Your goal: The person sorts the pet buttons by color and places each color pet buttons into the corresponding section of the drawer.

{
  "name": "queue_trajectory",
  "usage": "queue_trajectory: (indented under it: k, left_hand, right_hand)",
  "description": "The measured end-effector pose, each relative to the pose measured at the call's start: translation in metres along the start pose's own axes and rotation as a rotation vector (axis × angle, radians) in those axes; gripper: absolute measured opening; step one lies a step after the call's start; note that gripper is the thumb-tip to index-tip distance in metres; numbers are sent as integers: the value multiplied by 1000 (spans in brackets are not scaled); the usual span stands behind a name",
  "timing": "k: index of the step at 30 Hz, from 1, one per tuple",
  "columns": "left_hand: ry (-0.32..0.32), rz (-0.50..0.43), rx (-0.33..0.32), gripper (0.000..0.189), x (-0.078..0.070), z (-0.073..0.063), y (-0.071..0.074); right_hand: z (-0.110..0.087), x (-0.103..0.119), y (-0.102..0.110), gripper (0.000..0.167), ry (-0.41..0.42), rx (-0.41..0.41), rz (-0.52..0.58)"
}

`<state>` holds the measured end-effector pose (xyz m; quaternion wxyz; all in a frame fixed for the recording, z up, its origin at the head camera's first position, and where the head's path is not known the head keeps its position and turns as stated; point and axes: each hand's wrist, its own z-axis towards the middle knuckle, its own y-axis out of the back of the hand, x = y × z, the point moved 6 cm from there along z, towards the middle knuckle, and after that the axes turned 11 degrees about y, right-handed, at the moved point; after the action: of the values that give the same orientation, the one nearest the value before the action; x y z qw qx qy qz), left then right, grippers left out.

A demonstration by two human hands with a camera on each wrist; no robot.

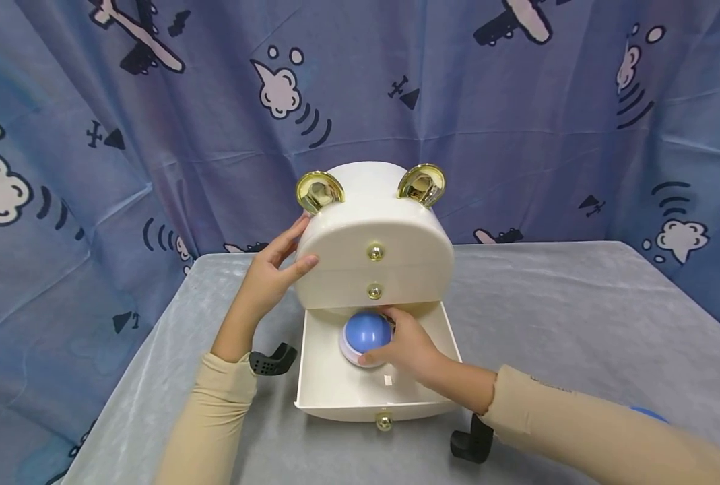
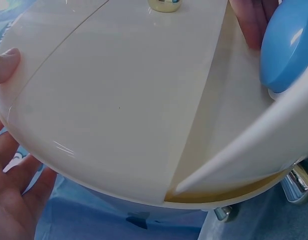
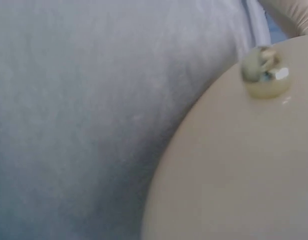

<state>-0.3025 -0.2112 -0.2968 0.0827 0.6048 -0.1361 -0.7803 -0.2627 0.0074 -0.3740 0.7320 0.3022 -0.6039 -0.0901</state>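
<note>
A white storage box [image 1: 374, 232] with gold ears and gold knobs stands on the table, its bottom drawer [image 1: 329, 387] pulled out. Inside that drawer, my right hand [image 1: 408, 343] grips a round object with a blue dome and pale base [image 1: 367, 331], thumb on the near side and fingers at the far side. My left hand [image 1: 270, 273] rests against the box's left side, thumb on the front face and fingers stretched along the side. The left wrist view shows this hand [image 2: 14, 185] with spread fingers at the box's edge. The right hand is out of its own wrist view.
Grey cloth covers the table [image 1: 547, 310]. A patterned blue curtain [image 1: 366, 121] hangs behind it. Part of a blue thing [image 1: 649, 412] shows behind the right sleeve. The drawer's gold knob [image 3: 266, 72] juts from its front. Black wrist mounts [image 1: 471, 441] stick out below the forearms.
</note>
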Motion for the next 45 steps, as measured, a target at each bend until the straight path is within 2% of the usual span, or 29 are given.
queue_trajectory:
  k: [4,10,15,17,21,27,37,45]
  left_hand:
    - [0,0,4,62,-1,0,-1]
    - [-9,2,4,62,-4,-1,-1]
    - [-2,-4,3,61,-2,-2,2]
    - [3,-6,5,61,-1,-2,2]
    - [-1,-11,8,62,0,-2,0]
    - [-20,-21,10,62,-4,-2,-2]
    - [2,-20,8,61,-1,-1,-2]
    - [6,-14,3,61,0,-1,-1]
  right_hand:
    - [-14,6,14,91,-29,38,56]
    - [-37,20,37,84,71,53,233]
    - [-51,21,58,78,107,37,276]
    - [-56,17,66,76,98,30,277]
    - [-71,5,83,75,43,5,278]
    - [-94,-19,112,75,-50,-39,219]
    - [-124,-72,158,83,-287,-61,92]
    - [-155,-116,197,91,-365,-78,28]
